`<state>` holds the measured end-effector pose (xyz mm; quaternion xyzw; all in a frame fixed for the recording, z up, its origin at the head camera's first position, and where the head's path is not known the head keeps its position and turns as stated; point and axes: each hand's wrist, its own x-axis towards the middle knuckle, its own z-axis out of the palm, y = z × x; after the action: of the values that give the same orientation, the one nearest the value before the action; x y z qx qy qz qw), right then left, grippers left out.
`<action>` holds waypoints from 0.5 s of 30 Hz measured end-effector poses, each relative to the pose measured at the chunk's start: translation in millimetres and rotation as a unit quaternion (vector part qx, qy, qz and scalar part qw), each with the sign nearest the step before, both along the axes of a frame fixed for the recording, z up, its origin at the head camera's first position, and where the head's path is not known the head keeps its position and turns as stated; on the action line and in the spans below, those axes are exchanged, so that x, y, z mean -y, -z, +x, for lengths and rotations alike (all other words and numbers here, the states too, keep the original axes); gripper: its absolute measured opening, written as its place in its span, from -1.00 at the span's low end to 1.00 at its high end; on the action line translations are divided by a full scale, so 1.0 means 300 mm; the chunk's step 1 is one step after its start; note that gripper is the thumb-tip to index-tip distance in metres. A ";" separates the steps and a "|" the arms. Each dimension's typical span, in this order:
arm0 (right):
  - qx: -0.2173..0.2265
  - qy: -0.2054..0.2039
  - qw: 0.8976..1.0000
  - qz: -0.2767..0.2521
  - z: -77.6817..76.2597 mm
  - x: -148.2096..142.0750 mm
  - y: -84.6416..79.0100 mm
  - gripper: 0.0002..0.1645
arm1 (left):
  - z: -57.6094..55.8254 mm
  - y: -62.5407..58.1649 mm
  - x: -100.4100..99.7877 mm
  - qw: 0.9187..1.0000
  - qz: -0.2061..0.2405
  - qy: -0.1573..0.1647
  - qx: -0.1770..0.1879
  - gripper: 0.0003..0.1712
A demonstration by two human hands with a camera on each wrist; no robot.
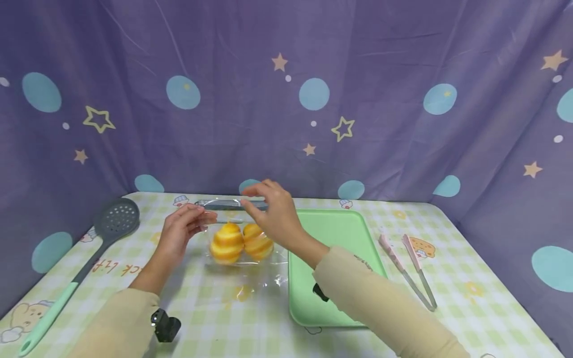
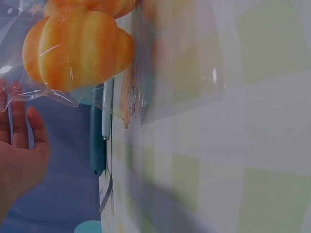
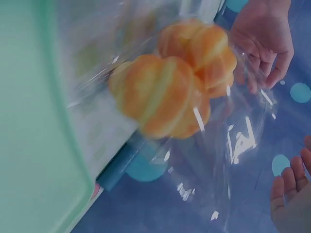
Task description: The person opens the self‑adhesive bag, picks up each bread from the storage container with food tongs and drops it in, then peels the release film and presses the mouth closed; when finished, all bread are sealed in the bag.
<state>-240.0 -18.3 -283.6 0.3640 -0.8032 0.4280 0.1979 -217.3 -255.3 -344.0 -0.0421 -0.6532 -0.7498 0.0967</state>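
Two orange-and-yellow ridged bread rolls, a left one (image 1: pixel 227 243) and a right one (image 1: pixel 258 242), sit side by side in a clear plastic bag (image 1: pixel 279 256) on the table. My left hand (image 1: pixel 179 229) is at the bag's upper left. In the left wrist view, fairly straight left fingers (image 2: pixel 18 121) meet the clear film, the thumb standing apart. My right hand (image 1: pixel 278 214) hovers above the bag's upper right, thumb and fingers spread. In the right wrist view, right fingers (image 3: pixel 289 182) appear apart from the film. Whether any film lies between them is hard to see.
Right of the bag lies a green tray (image 1: pixel 331 228), partly under my right forearm. Pink-tipped tongs (image 1: pixel 414 278) rest farther right. A slotted skimmer (image 1: pixel 82 271) lies at the left. Behind the bag, a dark-handled utensil (image 1: pixel 219 205) lies along the table's back edge, before a purple curtain (image 1: pixel 250 134).
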 end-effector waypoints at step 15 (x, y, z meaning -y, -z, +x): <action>0.062 0.029 0.986 0.151 -0.049 0.214 -0.005 -0.75 | 0.008 0.000 -0.003 1.000 -0.019 -0.004 -0.021 -0.77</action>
<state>-254.5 -82.4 -282.3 0.3387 -0.8795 0.3181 0.1028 -215.0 -254.5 -343.9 -0.0575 -0.6656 -0.7356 0.1126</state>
